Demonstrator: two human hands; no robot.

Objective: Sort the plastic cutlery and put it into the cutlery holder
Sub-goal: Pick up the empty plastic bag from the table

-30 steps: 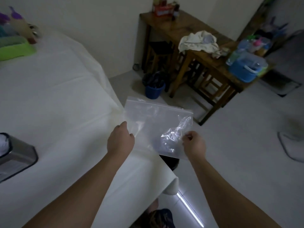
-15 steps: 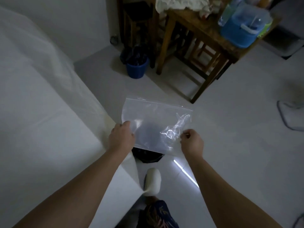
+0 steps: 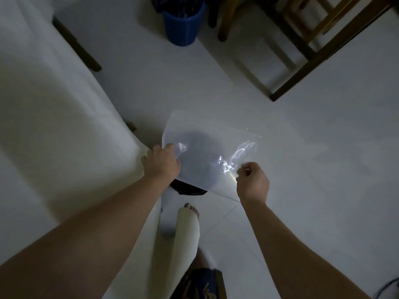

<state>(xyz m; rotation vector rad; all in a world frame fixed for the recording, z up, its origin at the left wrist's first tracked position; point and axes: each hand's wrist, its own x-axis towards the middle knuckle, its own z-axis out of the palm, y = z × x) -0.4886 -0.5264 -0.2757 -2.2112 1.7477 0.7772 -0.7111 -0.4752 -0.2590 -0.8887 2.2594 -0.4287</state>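
- White-draped table (image 3: pixel 54 117) at far left; no cutlery or cutlery holder in view, whereabouts impossible to tell.
- Left hand (image 3: pixel 160 161) pinching the left edge of a clear zip bag (image 3: pixel 205 152), fingers curled on it.
- Bag apparently empty, held above a dark bin (image 3: pixel 187 189).
- Right hand (image 3: pixel 252 182) pinching the right edge, fingers clamped.
- Sorting progress impossible to judge; likely discarding packaging.

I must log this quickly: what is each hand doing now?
Left hand: closed, gripping the left edge of the clear plastic bag.
Right hand: closed, fingers pinching the bag's right lower corner.
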